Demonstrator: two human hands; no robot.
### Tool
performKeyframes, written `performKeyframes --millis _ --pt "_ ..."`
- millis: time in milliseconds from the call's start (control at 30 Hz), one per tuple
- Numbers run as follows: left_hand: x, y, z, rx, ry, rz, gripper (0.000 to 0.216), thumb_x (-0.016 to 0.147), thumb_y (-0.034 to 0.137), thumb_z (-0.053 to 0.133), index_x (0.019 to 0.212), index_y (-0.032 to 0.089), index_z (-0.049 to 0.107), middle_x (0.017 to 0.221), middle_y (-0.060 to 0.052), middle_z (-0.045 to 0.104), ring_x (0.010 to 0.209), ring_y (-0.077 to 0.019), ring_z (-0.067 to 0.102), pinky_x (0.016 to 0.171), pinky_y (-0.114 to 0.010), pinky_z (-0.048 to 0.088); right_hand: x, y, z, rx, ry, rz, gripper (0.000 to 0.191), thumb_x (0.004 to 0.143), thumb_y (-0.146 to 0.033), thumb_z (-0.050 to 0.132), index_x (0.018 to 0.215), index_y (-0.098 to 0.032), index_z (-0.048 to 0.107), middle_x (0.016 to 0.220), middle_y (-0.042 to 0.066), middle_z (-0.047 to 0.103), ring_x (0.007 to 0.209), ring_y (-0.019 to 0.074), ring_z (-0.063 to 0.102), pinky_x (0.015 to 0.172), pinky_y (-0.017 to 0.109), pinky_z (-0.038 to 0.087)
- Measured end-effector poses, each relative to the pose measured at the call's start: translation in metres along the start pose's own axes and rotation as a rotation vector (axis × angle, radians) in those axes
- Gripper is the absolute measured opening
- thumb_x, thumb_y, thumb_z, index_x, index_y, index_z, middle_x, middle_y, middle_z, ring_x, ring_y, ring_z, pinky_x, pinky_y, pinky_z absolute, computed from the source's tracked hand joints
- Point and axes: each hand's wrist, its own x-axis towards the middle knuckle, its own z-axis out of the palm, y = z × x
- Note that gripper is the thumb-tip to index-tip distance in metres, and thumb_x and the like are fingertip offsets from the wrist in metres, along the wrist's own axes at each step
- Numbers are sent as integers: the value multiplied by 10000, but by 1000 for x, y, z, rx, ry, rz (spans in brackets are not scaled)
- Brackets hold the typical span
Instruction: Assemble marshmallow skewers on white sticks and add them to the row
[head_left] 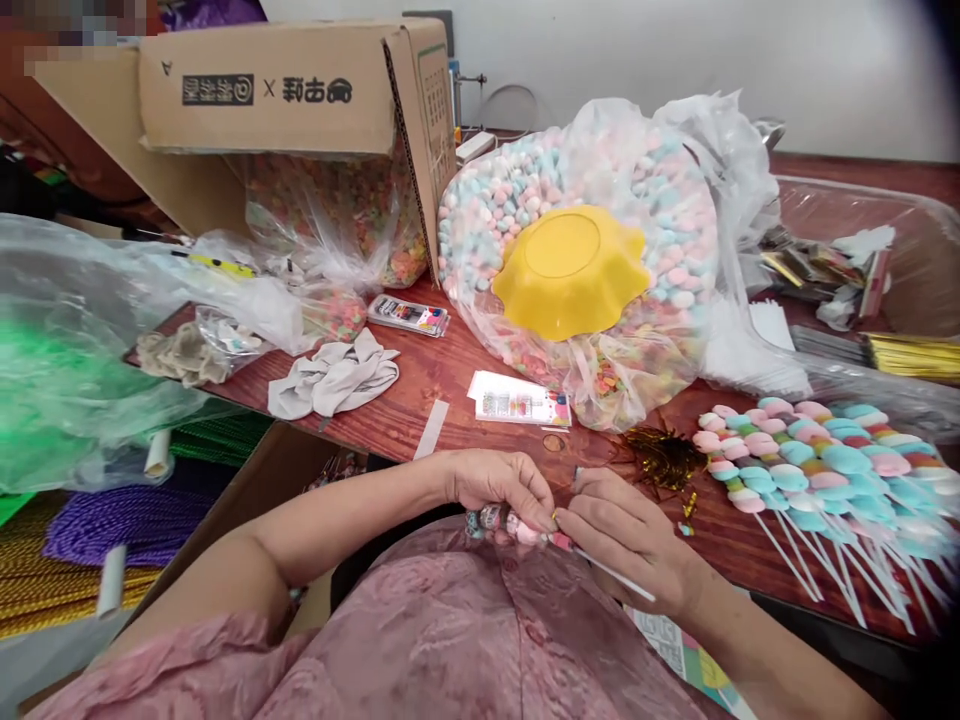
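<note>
Head view: low centre of frame, left hand [501,487] & right hand [622,530] both pinching a candy skewer [525,530] btwn fingertips, just above lap. Finished skewers [817,470] piled at right on table [420,380].

A single head-worn camera looks forward and down from the person's own eye height, close over the lap and the near edge of the tabletop [420,385]. Both hands sit low in the centre, near the lens, while the cardboard box [300,90] and the far wall fill the top. The edges bend, as with a wide lens.
</note>
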Motion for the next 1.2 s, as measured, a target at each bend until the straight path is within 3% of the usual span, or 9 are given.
performKeyframes --millis 200,500,600,700,800,867,1033,1133,1200 --pt "2 6 9 60 -50 -7 351 483 438 916 630 165 752 523 -44 667 383 -145 535 330 -251 422 10 3 -3 152 -124 92 155 945 -142 470 925 -194 615 715 27 625 642 145 543 578 295 456" --pt "-19 43 -25 525 -166 51 375 632 508 829 772 165 774 754 -58 742 692 -214 683 623 -308 552 7 -11 -7 -30 -216 110 150 900 -109 422 881 -192 545 785 40 628 716 166 562 714 320 448" --pt "-41 61 -9 975 108 272 252 722 413 776 771 168 743 781 -52 716 744 -190 646 688 -299 516 9 -13 -4 -13 -318 226 200 873 -81 377 831 -193 537 741 34 594 664 165 520 655 309 423" --pt "-58 65 33 1526 460 639 111 821 272 669 761 183 698 828 -64 673 840 -194 593 798 -335 476 14 -2 1 177 -264 500 196 885 -116 374 773 -198 512 665 1 535 582 135 464 571 266 375" --pt "-56 47 57 1791 271 821 122 855 209 590 761 206 668 891 -57 673 864 -194 566 810 -339 457 22 9 1 421 -31 839 231 915 -256 448 693 -202 476 613 -25 465 561 111 428 539 238 344" --pt "-44 30 47 1679 276 789 181 872 320 592 773 194 674 894 -67 675 858 -201 572 768 -319 469 27 9 2 601 103 1005 263 903 -350 510 689 -200 482 597 -37 436 530 96 384 506 228 316" --pt "-15 11 2 837 689 803 361 981 373 436 974 146 717 915 -70 681 897 -181 627 823 -317 503 30 1 18 1022 126 1144 311 834 -458 601 701 -196 497 553 -62 407 444 66 281 430 216 235" --pt "-12 6 0 597 803 908 328 859 428 662 1101 212 707 1220 -90 620 1166 -222 547 980 -346 450 28 5 26 795 197 1072 274 848 -396 578 680 -194 501 574 -41 450 490 86 359 466 225 295" --pt "-11 1 5 377 768 866 513 798 441 734 1267 270 614 1294 -87 568 1173 -212 536 966 -337 452 27 8 28 499 268 935 230 871 -295 543 671 -197 487 597 -34 464 534 97 402 513 231 332"
